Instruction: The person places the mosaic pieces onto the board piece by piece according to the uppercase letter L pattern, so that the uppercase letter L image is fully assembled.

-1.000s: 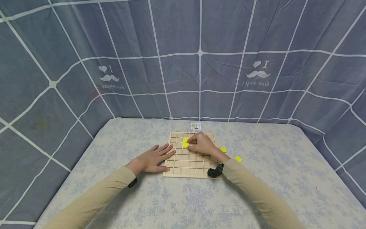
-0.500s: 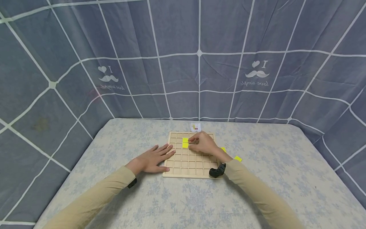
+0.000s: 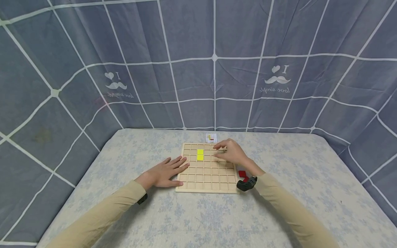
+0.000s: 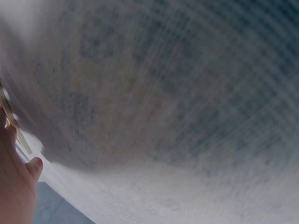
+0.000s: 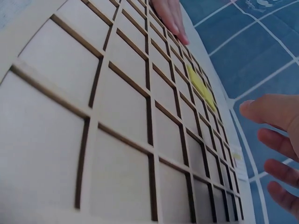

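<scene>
A wooden grid board (image 3: 211, 179) lies on the table, with two yellow square tiles (image 3: 200, 154) in adjoining cells, one behind the other. My left hand (image 3: 163, 173) lies flat with fingers spread, its fingertips on the board's left edge. Over the board's back right part hovers my right hand (image 3: 232, 152), fingers loosely bent and thumb apart. Nothing shows between its fingers (image 5: 275, 140) in the right wrist view. Beside the board's right edge lie red square tiles (image 3: 242, 174), partly hidden by the right wrist.
Behind the board lies a small printed grid card (image 3: 211, 138) with yellow and red marks. A patterned cloth covers the table (image 3: 173, 220). Grey-blue curtains (image 3: 192, 79) with white lines hang at the back and sides.
My right hand has moved away from the yellow tiles, to the right. Red tiles now show beside the board, and the loose yellow tiles there are out of sight. My left hand stays put.
</scene>
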The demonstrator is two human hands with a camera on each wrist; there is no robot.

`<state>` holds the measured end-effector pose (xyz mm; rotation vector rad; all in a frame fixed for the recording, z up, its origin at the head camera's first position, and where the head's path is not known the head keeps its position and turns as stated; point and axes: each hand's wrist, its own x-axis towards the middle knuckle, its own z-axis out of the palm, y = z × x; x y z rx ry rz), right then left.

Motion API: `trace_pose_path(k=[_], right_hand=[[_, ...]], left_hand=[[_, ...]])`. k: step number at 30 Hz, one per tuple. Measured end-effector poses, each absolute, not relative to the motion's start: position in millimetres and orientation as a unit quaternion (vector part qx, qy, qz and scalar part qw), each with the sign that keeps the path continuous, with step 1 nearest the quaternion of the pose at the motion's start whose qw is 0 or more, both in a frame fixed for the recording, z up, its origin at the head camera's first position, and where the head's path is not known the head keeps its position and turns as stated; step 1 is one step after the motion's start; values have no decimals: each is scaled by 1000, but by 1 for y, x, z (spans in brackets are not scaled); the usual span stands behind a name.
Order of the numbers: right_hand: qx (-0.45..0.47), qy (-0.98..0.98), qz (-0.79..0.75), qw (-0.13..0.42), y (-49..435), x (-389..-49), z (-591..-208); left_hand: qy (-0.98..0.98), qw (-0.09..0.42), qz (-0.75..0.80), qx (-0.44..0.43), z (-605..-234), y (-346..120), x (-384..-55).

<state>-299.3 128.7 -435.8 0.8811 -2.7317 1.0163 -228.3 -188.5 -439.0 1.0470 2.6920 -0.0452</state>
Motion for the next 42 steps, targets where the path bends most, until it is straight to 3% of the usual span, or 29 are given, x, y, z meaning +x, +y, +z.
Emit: trace_pose_path(k=[11,42], right_hand=[[256,-910,323,47,164,-296,-428],[259,-925,277,-40,233,-289,-454]], left_hand=[[926,128,-16,355,-440,-188,-229],[924,121,-12,363,-438,-188,-227]])
